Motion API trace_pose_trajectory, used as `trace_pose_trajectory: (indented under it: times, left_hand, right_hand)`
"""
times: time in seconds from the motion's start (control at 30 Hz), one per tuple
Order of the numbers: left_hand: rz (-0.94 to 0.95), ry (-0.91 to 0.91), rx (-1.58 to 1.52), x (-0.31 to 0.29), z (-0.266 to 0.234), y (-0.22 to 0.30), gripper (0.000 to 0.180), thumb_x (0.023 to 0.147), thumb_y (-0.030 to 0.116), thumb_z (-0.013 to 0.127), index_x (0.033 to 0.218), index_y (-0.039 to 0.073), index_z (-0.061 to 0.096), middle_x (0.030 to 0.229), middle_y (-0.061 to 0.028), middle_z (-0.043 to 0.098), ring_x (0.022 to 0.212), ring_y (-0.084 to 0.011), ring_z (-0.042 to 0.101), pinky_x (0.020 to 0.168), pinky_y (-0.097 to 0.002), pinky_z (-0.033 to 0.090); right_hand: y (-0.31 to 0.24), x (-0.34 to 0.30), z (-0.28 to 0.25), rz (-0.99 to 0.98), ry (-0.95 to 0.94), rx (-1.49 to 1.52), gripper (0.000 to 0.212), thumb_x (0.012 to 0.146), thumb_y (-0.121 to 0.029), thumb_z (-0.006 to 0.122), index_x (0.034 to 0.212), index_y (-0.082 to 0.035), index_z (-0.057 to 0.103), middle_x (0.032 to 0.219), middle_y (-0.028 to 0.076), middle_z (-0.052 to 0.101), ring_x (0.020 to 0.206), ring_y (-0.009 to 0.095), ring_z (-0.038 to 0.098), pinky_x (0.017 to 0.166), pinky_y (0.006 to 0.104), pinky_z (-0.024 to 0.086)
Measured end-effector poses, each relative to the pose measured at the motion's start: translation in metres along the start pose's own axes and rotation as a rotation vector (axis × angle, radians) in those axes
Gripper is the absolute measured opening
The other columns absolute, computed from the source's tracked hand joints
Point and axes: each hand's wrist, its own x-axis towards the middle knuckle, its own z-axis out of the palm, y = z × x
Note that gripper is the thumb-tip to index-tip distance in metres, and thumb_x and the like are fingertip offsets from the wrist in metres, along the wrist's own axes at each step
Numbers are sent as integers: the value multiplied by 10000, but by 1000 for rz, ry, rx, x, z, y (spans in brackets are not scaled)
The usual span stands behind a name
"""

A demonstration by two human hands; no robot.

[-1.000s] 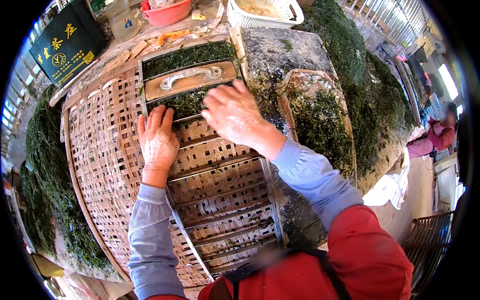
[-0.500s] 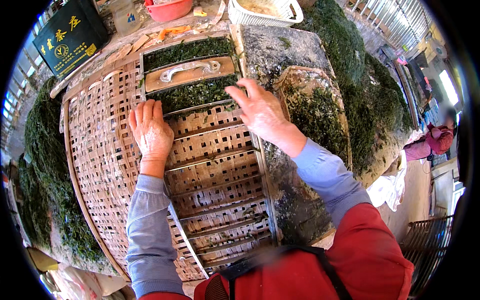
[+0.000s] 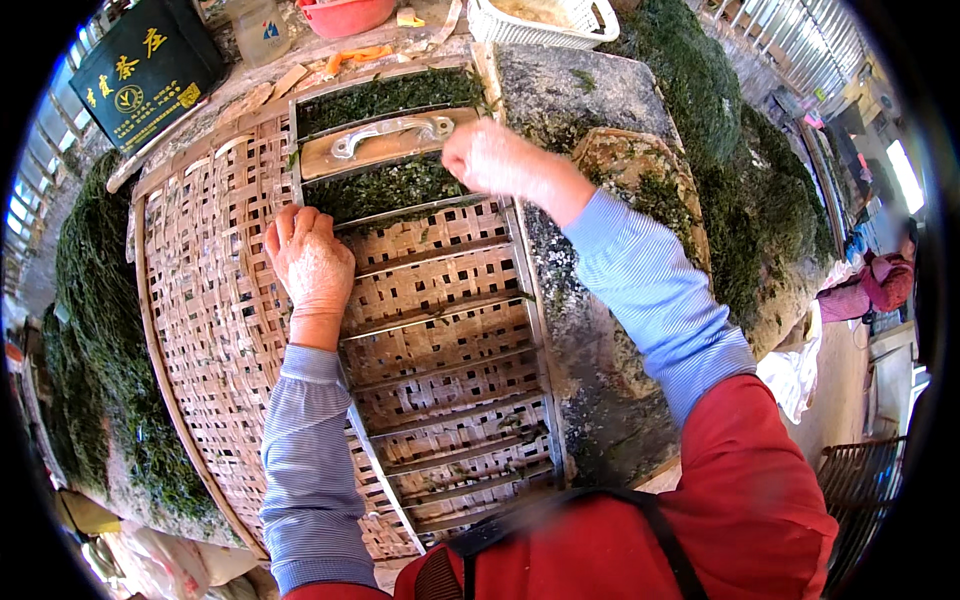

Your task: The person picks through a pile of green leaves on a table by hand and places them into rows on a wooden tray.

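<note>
A long metal frame (image 3: pixel 540 350) with crosswise bars lies on a woven bamboo mat (image 3: pixel 205 270). Dark green, seaweed-like shreds (image 3: pixel 385 190) fill two of its slots at the far end. Between them sits a wooden block (image 3: pixel 385 142) with a metal handle (image 3: pixel 395 130). My left hand (image 3: pixel 315 265) rests with bent fingers curled over the frame's left rail, beside the nearer filled slot. My right hand (image 3: pixel 505 160) is closed above the right end of that slot, near the block; whatever its fingers hold is hidden.
A grey board (image 3: pixel 585 90) with scattered green bits lies right of the frame. Green heaps (image 3: pixel 690 160) (image 3: pixel 110 350) flank the work area. Behind stand a white basket (image 3: pixel 545 22), a red basin (image 3: pixel 345 12) and a dark green bag (image 3: pixel 145 75). Another person (image 3: pixel 870 285) is at far right.
My right hand has gone from spread fingers to a closed shape and moved slightly up and left, toward the wooden block. My left hand keeps its place on the rail.
</note>
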Motion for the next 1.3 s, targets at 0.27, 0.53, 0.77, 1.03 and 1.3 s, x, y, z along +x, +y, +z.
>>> trace_pose_trajectory:
  times: [0.27, 0.53, 0.77, 1.03, 1.3]
  left_hand:
    - [-13, -31, -7, -1, 0, 1, 276, 625, 53, 586, 899, 39, 612, 1012, -89, 574, 1090, -274, 473, 948, -420, 347]
    - [-107, 194, -180, -8, 1, -4, 794, 576, -80, 525, 1335, 12, 309, 1385, -181, 305, 1242, -387, 335, 1034, -439, 297]
    - [158, -5, -159, -5, 0, 0, 557, 624, 12, 510, 1179, 35, 541, 1231, -128, 541, 1192, -301, 469, 1043, -444, 322]
    - [165, 17, -90, -5, 13, -4, 376, 796, 308, 624, 1066, 47, 635, 1209, -109, 588, 1167, -274, 523, 988, -398, 384]
    - [-34, -241, -106, 0, 8, 9, 610, 731, 241, 732, 1258, 75, 475, 1279, -126, 512, 1103, -323, 536, 878, -389, 465]
  right_hand:
    - [-38, 45, -3, -3, 230, -236, 263, 829, -254, 625, 990, -48, 604, 895, 107, 600, 858, 235, 593, 806, 384, 511]
    - [-63, 30, -11, 4, 301, -103, 68, 819, -144, 594, 791, -90, 626, 735, 55, 589, 744, 201, 594, 634, 368, 507]
    - [-51, 4, 29, -38, 489, 13, 182, 777, -246, 665, 895, -110, 636, 998, 60, 528, 1034, 237, 495, 912, 408, 404]
    - [-36, 14, 52, -50, 403, 35, 418, 788, -289, 654, 1107, -33, 567, 1257, 100, 477, 1239, 274, 387, 1049, 398, 312]
    - [-69, -38, 13, -22, 625, 256, 385, 646, -138, 699, 1011, -92, 585, 1240, 166, 436, 1167, 348, 412, 977, 464, 361]
